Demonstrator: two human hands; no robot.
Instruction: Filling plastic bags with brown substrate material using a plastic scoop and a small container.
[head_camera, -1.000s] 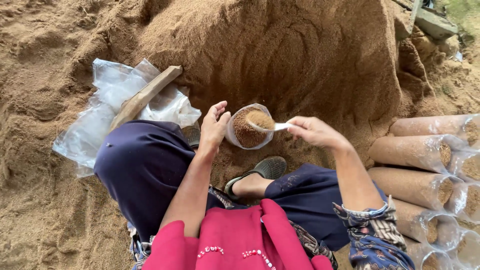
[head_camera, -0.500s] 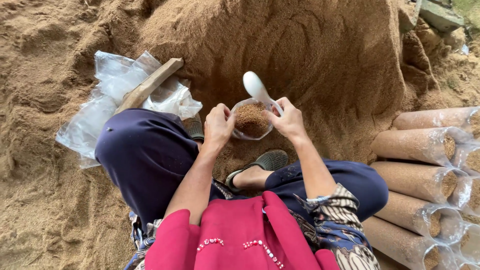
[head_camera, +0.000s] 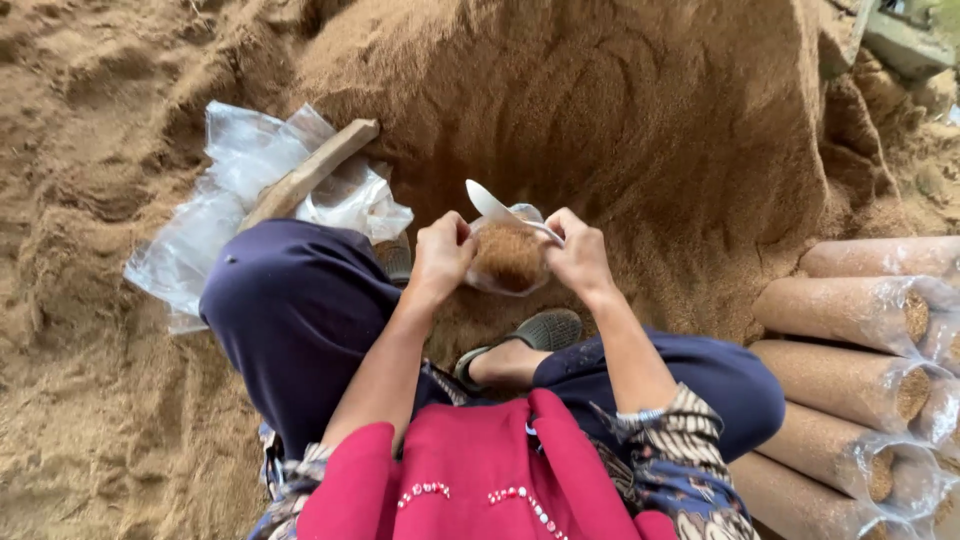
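Spoon (head_camera: 490, 205) now tucked in right hand (head_camera: 578, 258); both hands grip the sawdust-filled bag (head_camera: 507, 258); left hand (head_camera: 440, 255) pinches the rim. Keep it upright while tamping.

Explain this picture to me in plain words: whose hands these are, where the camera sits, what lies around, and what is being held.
There is no machine here. A person sits on the ground, and the camera is worn on their head, so you look down over their red top and dark blue trousers at their own two bare hands.

The left hand and the right hand together grip the rim of a clear plastic bag filled with brown sawdust-like material. The right hand also has a white scoop tucked against it, its bowl pointing up and to the left.

In front rises a big heap of the same brown material. To the left lies a pile of empty clear bags with a wooden stick resting on it. To the right, filled bags are stacked on their sides like logs. A sandalled foot shows below the hands.
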